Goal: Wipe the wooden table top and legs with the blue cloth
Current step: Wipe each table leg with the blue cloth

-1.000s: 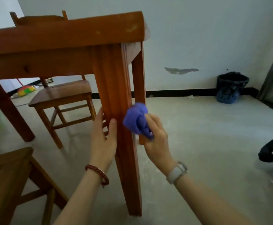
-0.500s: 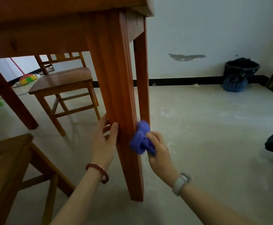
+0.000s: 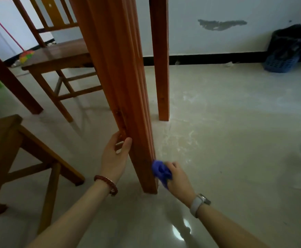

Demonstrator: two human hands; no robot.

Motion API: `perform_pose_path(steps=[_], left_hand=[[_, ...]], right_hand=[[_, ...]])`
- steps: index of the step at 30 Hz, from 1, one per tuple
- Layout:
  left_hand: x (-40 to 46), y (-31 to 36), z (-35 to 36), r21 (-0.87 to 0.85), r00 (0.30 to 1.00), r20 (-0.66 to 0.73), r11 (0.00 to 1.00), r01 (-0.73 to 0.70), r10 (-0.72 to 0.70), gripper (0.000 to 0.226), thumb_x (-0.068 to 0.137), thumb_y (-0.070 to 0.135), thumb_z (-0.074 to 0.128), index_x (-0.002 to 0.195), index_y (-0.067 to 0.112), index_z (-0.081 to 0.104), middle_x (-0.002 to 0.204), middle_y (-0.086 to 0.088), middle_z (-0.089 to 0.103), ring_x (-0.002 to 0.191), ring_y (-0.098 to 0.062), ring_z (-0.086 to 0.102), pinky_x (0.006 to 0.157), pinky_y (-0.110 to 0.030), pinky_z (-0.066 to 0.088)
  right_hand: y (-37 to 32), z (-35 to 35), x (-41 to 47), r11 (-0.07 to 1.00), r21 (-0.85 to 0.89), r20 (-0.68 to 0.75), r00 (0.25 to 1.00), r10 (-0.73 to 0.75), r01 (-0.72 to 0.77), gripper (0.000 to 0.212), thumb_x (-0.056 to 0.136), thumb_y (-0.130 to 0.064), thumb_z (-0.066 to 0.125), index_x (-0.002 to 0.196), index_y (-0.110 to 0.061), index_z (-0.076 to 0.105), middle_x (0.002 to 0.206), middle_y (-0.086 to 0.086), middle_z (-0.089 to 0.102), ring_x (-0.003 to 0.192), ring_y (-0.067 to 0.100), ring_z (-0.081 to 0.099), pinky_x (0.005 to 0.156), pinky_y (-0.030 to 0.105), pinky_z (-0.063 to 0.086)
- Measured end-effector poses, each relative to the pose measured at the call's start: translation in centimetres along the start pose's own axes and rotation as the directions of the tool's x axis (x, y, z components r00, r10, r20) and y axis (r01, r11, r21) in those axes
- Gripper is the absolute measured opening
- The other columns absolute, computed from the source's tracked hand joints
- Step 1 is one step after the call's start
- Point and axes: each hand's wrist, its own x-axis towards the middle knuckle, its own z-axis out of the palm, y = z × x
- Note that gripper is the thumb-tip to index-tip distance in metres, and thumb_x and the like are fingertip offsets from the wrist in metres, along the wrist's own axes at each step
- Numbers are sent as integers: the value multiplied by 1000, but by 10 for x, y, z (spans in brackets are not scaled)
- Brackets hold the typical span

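Blue cloth [image 3: 161, 170] pressed low against table leg [image 3: 128, 86].

The one head-worn camera looks forward and steeply down from low beside the near table leg [image 3: 121, 90]; both forearms reach in from the bottom edge. It sits close to that leg; the far wall [image 3: 217, 42] closes the view.

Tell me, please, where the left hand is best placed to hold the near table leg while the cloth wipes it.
Probably on the near table leg left edge, from the left, above the blue cloth: the leg is square and upright, so the left hand stays off the wiped right face.
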Motion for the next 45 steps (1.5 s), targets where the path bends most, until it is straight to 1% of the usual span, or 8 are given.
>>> perform_pose_path(steps=[4, 10, 14, 18, 24, 29, 34, 45], left_hand=[[-3, -20, 14, 8, 997, -26, 998, 67, -67, 36, 90, 39, 43, 122, 23, 47, 117, 3, 54, 108, -20, 54, 92, -36, 47], [-18, -35, 35, -27, 979, -125, 987, 161, -163, 30, 93, 34, 40, 114, 15, 54, 108, -3, 60, 97, -17, 56, 91, -42, 49], [-17, -37, 35, -1, 973, -122, 980, 199, -198, 30, 92, 40, 41, 113, 23, 52, 111, 1, 58, 105, -20, 57, 93, -44, 48], [-18, -39, 37, 9, 970, -135, 979, 204, -201, 40, 93, 39, 40, 124, 16, 49, 118, -2, 56, 105, -18, 55, 93, -39, 48], [-22, -41, 34, 47, 965, -114, 969, 243, -237, 45, 91, 41, 42, 128, 16, 48, 127, -6, 55, 112, -19, 54, 99, -43, 44], [-19, -36, 23, 176, 950, 31, 937, 300, -310, 51, 91, 40, 47, 136, 18, 39, 135, -6, 48, 118, -23, 51, 101, -41, 41], [-24, -41, 8, 414, 774, 229, 779, 471, -590, 76, 86, 38, 57, 144, 11, 16, 150, -11, 23, 135, -29, 31, 107, -45, 35], [-22, 29, -26, -123, 995, -8, 988, -95, 95, 53, 90, 31, 51, 138, 28, 28, 139, 3, 37, 118, -11, 44, 88, -24, 40]], right_hand=[[14, -20, 8, 986, 56, -126, 979, 162, -156, 34, 81, -18, 52, 115, -17, 54, 104, 13, 53, 96, 34, 56, 76, 32, 44], [-86, -50, 32, 806, 247, -602, 736, -308, 538, 42, 80, -19, 52, 121, -18, 45, 99, 17, 53, 83, 20, 52, 71, 19, 43], [-12, 17, 10, 979, 193, -89, 992, 87, -69, 43, 79, -32, 45, 114, -9, 53, 101, 19, 60, 90, 32, 58, 74, 30, 43], [40, 8, -1, 883, -8, 197, 865, 461, -469, 9, 85, -23, 52, 89, -15, 55, 87, 10, 60, 92, 32, 59, 68, 28, 37], [-27, -18, 16, 857, 506, -368, 923, 111, 98, 21, 82, -22, 53, 101, -15, 54, 85, 0, 56, 75, 12, 52, 67, 25, 40], [0, 12, -17, 971, -87, 222, 945, 238, -224, 24, 83, -20, 53, 104, -10, 57, 100, 14, 64, 95, 31, 59, 68, 28, 37], [-22, -27, -30, 986, 58, 120, 982, 146, -153, 32, 74, -27, 53, 105, -18, 55, 88, 3, 60, 80, 22, 57, 65, 27, 39], [-179, -126, 28, 872, 88, -506, 776, -377, 481, 45, 81, -12, 48, 125, -19, 44, 106, -2, 49, 83, -1, 48, 77, 4, 40]])
